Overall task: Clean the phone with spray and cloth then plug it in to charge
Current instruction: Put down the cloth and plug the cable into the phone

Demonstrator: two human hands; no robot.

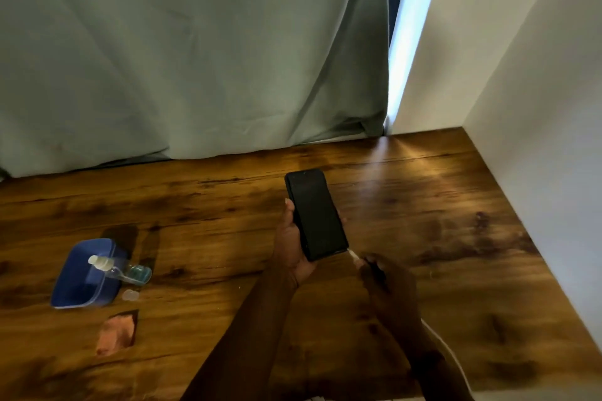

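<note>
Holding the phone (315, 215) above the wooden table (439, 205), my left hand (293, 247) wraps around its lower half, thumb along the left edge and fingertips just showing past the right edge; the dark screen faces up and the device tilts away from me toward the curtain (195, 52). At the phone's bottom right corner I see the white charger plug (353, 256), its tip touching or just at the port; blur keeps me from telling whether it is seated. My right hand (381, 273) is closed in a pinch on the rear of that plug, and the white cable (446, 348) runs from under my right forearm toward the table's near right edge. Well apart to the left, a blue container (81, 283) rests on the table with the clear spray bottle (120, 268) lying tilted across its right rim, nozzle over the container and base on the tabletop. A small clear cap (130, 295) lies just beside the container, and the pinkish cloth (116, 332) sits nearer to me. A white wall (537, 91) borders the table on the right.
</note>
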